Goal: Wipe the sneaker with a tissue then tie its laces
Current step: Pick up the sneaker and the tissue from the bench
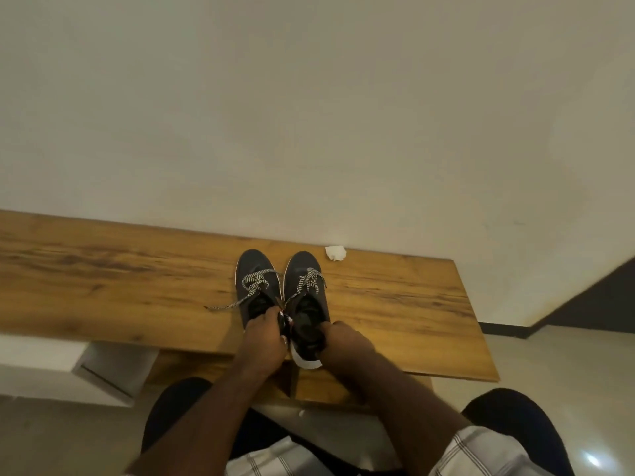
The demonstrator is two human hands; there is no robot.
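Two dark sneakers stand side by side on the wooden table (103,269), toes toward the wall. The left sneaker (256,283) and the right sneaker (305,293) both have black-and-white patterned laces; one loose lace end (223,306) trails left over the wood. My left hand (264,334) grips the heel collars where the two sneakers meet. My right hand (338,334) grips the heel of the right sneaker, whose white heel sole (305,360) juts over the table's front edge. A crumpled white tissue (335,252) lies by the wall, right of the shoes.
The wall rises right behind the table. A white box or drawer unit (103,369) sits under the table at the left. My knees are below the front edge, and tiled floor (549,359) shows at the right.
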